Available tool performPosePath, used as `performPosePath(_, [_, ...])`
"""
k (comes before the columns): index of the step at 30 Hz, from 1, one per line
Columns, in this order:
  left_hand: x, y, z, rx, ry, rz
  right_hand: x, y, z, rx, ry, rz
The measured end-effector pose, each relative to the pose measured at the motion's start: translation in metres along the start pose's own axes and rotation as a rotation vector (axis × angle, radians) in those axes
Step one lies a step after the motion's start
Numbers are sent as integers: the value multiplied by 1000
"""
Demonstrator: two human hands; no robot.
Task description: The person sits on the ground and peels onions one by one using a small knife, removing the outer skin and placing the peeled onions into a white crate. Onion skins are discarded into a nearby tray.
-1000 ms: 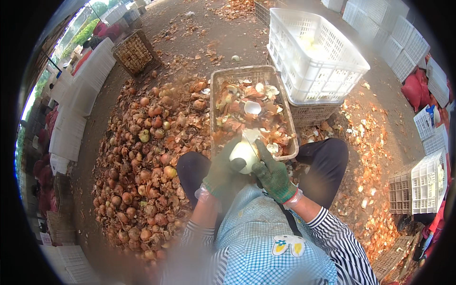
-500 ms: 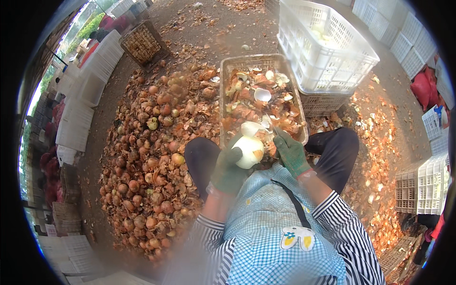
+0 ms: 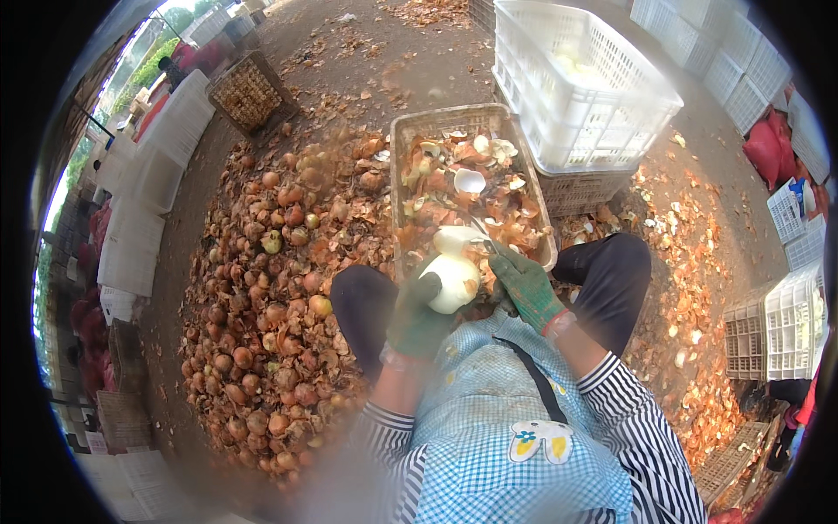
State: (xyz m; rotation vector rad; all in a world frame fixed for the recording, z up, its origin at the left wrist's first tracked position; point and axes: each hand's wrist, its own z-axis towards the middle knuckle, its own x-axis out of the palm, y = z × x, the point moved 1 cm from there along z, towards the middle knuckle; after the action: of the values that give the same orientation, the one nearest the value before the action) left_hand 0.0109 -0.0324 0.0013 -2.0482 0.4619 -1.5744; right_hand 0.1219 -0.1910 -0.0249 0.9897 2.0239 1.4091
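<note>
My left hand (image 3: 414, 316), in a green work glove, is closed round a large pale onion (image 3: 457, 285) with most of its dry skin off. A brownish patch of skin remains on its right side. My right hand (image 3: 524, 285), gloved too, grips a small knife (image 3: 479, 229); only its thin blade shows, and the handle is hidden in the glove. A thick whitish layer of peel (image 3: 458, 238) stands out at the top of the onion, beside the blade. Both hands are above my lap, at the near end of a shallow crate (image 3: 398, 188) holding onion skins and peelings.
Unpeeled onions (image 3: 262, 323) and loose skins lie heaped on the ground at my left. Beyond the peel crate, a white crate (image 3: 602, 118) with pale onions stands on a brown crate (image 3: 580, 194). Another brown crate (image 3: 249, 92) stands far left; red sacks (image 3: 768, 155) lie far right.
The knife and the lifted peel have shifted slightly, the peel now lying more to the left. My head view has turned a little; both hands keep their hold.
</note>
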Motion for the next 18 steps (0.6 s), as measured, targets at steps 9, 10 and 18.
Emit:
performPosePath(9, [16, -45, 3, 157, 56, 1119, 10, 38, -21, -754, -35, -451])
performPosePath(10, [13, -47, 6, 212, 106, 1277, 16, 40, -25, -652, -79, -463])
performPosePath(18, [-31, -6, 3, -47, 8, 41, 33, 64, -42, 28, 394, 737])
